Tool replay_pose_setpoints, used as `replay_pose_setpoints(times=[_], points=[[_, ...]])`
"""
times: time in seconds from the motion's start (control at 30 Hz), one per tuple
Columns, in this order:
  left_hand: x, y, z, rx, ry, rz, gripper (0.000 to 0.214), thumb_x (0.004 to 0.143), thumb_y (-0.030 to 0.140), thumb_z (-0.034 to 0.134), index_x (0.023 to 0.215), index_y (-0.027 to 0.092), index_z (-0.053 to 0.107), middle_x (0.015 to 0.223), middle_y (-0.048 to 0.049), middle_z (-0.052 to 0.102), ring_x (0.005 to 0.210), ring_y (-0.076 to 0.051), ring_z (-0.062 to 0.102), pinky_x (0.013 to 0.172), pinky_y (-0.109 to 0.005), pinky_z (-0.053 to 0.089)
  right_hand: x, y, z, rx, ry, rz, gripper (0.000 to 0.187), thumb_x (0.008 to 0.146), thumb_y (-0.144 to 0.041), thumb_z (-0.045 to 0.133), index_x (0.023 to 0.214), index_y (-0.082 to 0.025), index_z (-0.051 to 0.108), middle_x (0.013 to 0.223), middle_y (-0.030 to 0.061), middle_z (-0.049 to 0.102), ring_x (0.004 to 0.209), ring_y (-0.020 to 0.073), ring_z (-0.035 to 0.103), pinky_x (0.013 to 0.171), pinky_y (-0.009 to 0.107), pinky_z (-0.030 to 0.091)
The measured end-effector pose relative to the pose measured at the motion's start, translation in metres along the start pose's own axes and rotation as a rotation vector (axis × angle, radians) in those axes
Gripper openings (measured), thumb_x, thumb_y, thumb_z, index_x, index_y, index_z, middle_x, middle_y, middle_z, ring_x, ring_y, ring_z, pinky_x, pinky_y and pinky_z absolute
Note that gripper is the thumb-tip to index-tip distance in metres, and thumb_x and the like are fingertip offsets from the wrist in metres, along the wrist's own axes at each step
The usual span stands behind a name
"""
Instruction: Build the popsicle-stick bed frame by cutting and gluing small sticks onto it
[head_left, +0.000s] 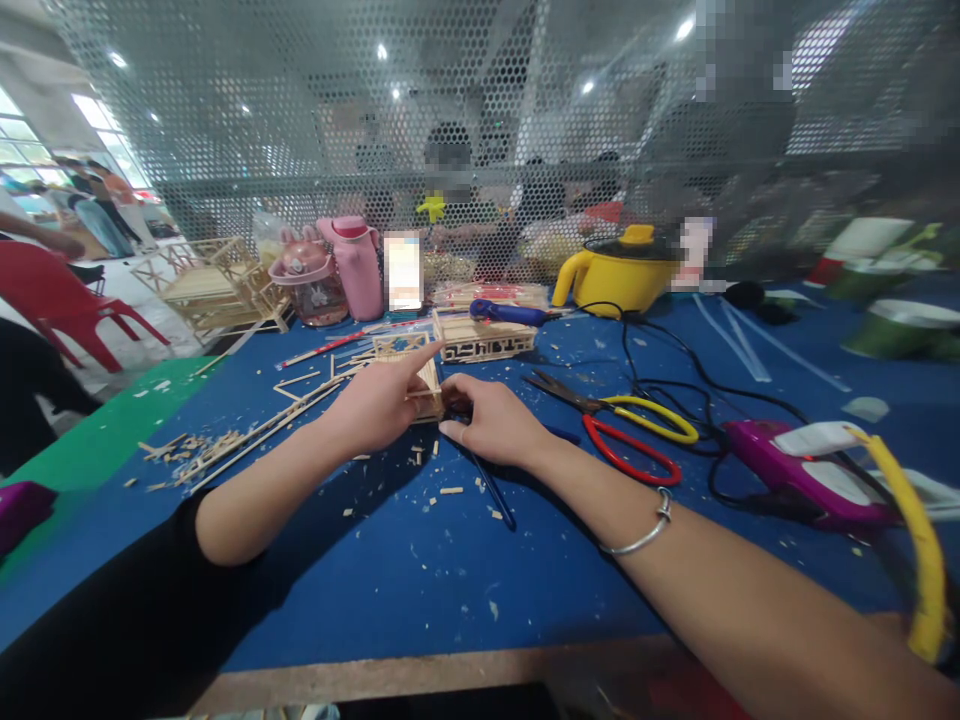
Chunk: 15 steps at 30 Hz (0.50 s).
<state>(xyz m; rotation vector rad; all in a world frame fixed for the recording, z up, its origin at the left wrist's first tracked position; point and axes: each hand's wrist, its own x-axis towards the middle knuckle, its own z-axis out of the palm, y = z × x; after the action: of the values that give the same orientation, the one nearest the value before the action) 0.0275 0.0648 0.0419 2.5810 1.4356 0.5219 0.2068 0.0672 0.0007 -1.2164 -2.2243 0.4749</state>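
Observation:
A small model made of thin wooden sticks [426, 402] sits on the blue table, partly covered by my hands. My left hand [379, 402] grips it from the left, its index finger stretched out above the top edge. At the model's right edge, the curled fingers and thumb of my right hand [491, 418] close on it; the fingertips are partly hidden. Beneath my right hand, a slim dark-blue tool [499, 495] slants toward me on the table. Just behind my hands stands a longer wooden stick model [487, 343] with a latticed side. A blue-handled tool [506, 313] lies on top of it.
Scissors [630, 430] with red and yellow handles lie right of my hands. Farther right are a purple-and-white glue gun [810, 470] and black cables [675, 360]. Stick scraps [199, 450] litter the left. A yellow pot [626, 278] and pink bottle [356, 268] stand before a perforated screen [300, 130].

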Motion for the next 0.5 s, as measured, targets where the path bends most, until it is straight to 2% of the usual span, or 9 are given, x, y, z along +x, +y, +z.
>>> replay_pose_setpoints(times=[0.17, 0.5], points=[[0.0002, 0.0001, -0.0003, -0.038, 0.003, -0.007, 0.071, 0.075, 0.013, 0.05, 0.142, 0.02, 0.031, 0.086, -0.0018, 0.074, 0.082, -0.02, 0.065, 0.066, -0.027, 0.041, -0.0002, 0.0, 0.0002, 0.002, -0.001, 0.001, 0.028, 0.069, -0.019, 0.064, 0.095, -0.02, 0.056, 0.092, 0.0032, 0.069, 0.083, 0.0176, 0.064, 0.075, 0.029, 0.046], [0.0001, -0.0018, 0.0014, -0.065, 0.0, -0.017, 0.07, 0.073, 0.012, 0.049, 0.14, 0.022, 0.035, 0.086, -0.0015, 0.074, 0.082, -0.02, 0.065, 0.068, -0.027, 0.043, -0.0005, -0.0005, -0.0007, 0.0, -0.006, 0.01, 0.028, 0.069, -0.019, 0.064, 0.097, -0.021, 0.057, 0.091, 0.0031, 0.069, 0.082, 0.0177, 0.064, 0.073, 0.029, 0.046]])
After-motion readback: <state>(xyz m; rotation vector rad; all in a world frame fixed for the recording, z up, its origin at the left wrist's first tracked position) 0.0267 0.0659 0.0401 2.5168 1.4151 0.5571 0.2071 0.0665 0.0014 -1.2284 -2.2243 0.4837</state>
